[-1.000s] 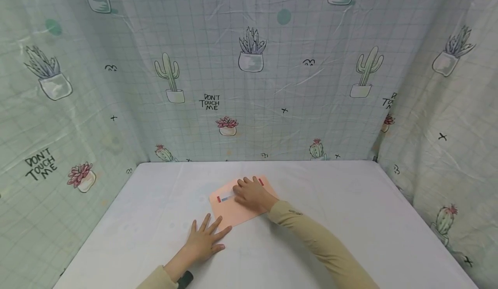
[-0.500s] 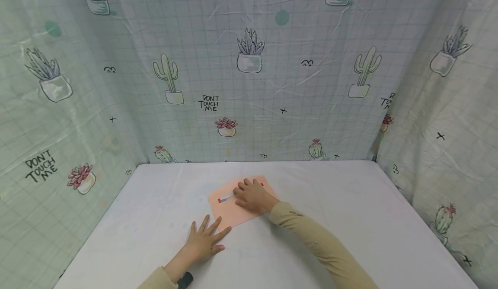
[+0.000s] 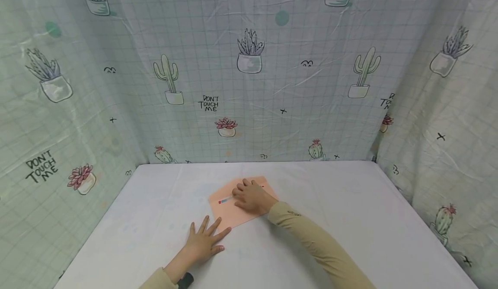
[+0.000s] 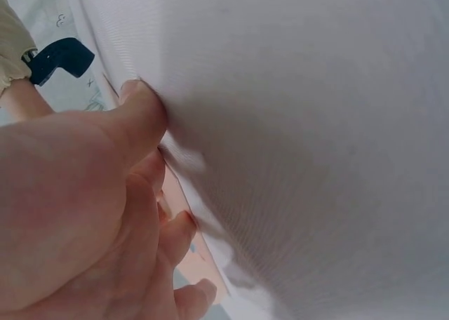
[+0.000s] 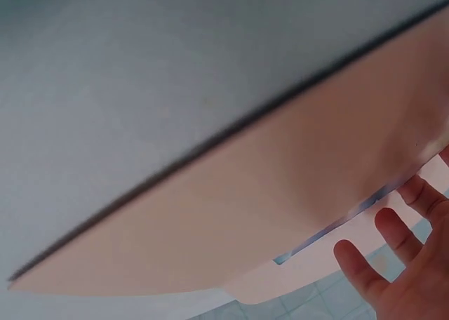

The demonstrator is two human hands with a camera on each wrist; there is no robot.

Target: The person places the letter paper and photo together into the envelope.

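A peach paper envelope (image 3: 237, 214) lies slanted on the white table, its flap unfolded at the far side. Along its mouth shows a narrow strip of a flat, card-like thing (image 3: 224, 201), white and blue with red at the ends. My right hand (image 3: 252, 195) is over the middle of that strip, fingertips at its edge with fingers slightly bent; it hides the strip's centre. In the right wrist view the fingers (image 5: 358, 267) reach the bluish strip (image 5: 330, 229) between body and flap. My left hand (image 3: 202, 242) lies with fingers spread, fingertips at the envelope's near left corner.
The white-covered table (image 3: 334, 202) extends around the envelope on every side. A cactus-printed curtain (image 3: 249, 94) encloses it at the back and sides. A dark device (image 4: 64, 59) sits at a sleeve cuff in the left wrist view.
The strip along the envelope's mouth, with its red ends, has become narrower, sinking towards the near side. My right hand has shifted very slightly; the left hand stays put.
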